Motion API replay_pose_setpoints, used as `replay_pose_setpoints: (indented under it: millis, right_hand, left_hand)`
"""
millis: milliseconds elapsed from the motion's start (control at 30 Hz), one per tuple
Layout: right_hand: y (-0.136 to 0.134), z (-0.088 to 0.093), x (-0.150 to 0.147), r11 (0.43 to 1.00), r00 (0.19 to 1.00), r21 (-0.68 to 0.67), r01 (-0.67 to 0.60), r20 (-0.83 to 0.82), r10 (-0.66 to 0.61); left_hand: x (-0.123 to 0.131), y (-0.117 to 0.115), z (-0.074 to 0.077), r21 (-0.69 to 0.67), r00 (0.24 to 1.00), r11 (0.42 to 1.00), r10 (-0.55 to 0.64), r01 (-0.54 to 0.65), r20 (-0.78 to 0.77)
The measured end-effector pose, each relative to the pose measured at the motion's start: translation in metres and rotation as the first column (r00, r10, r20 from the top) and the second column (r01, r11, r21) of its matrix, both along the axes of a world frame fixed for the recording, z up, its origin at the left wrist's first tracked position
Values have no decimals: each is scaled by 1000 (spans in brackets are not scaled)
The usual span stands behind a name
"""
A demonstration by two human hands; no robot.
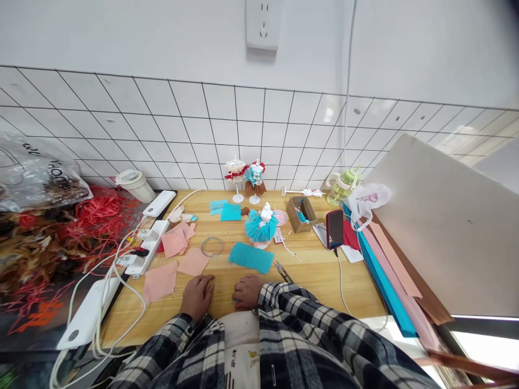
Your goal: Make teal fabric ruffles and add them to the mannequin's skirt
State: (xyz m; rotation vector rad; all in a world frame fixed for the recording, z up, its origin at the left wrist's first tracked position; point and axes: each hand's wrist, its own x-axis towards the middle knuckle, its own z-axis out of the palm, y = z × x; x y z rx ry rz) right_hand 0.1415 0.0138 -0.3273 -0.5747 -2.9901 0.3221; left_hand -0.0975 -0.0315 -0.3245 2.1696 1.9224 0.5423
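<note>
My left hand (197, 296) rests flat on the wooden table (316, 275) near its front edge, fingers stretched out, holding nothing. My right hand (247, 292) lies beside it with the fingers curled and a bit of teal showing under them; what it holds I cannot make out. Just beyond the right hand lies a teal fabric piece (251, 257), and small snips (283, 270) lie to its right. Pink fabric pieces (193, 262) lie ahead of the left hand. A small doll in a teal tutu (261, 224) sits mid-table beside a metal ring (211, 246).
Two dressed dolls on stands (246, 178) stand at the tiled wall. A cardboard box (300, 213), a phone (334, 228) on a cable and a bottle (343, 186) are at right, with fabric rolls (385, 270). Power strips (146, 246), cables and red fibres (101, 213) crowd the left.
</note>
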Motion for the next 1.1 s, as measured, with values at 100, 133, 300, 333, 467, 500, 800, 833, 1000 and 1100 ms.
replay_pose_setpoints:
  millis: [100,133,300,333,467,500,800,833,1000,1100]
  right_hand:
    - [0,-3,-3,1000,1000,-23,-1,-7,1]
    - [-1,-5,-2,1000,1000,-29,7,-8,-7]
    - [-2,-13,14,993,993,-24,118,16,-118]
    - [-2,-14,20,990,990,-19,142,23,-141]
    - [-3,-12,47,988,988,-22,155,31,-154]
    - [-4,-10,56,989,989,-27,148,27,-147]
    - [-20,7,86,920,918,-13,391,-74,-391]
    - [-16,13,88,899,894,-13,437,-108,-436]
    - [43,71,126,594,558,-23,804,-313,-768]
    - [94,110,159,403,358,-51,914,-371,-857]
  left_hand:
    - [-2,-2,0,5,999,999,-42,42,3]
    - [-4,-2,1,3,997,997,-71,71,7]
    - [-24,-2,8,-15,970,970,-242,243,37]
    - [-27,-2,10,-19,964,964,-263,264,39]
    - [-27,-1,15,-33,943,942,-332,333,38]
    - [-23,-1,15,-35,936,936,-349,350,38]
    - [15,10,14,-58,894,892,-447,449,44]
    - [15,12,15,-62,892,889,-451,453,41]
    - [10,15,15,-62,890,888,-455,456,25]
    - [15,16,12,-40,903,903,-428,429,18]
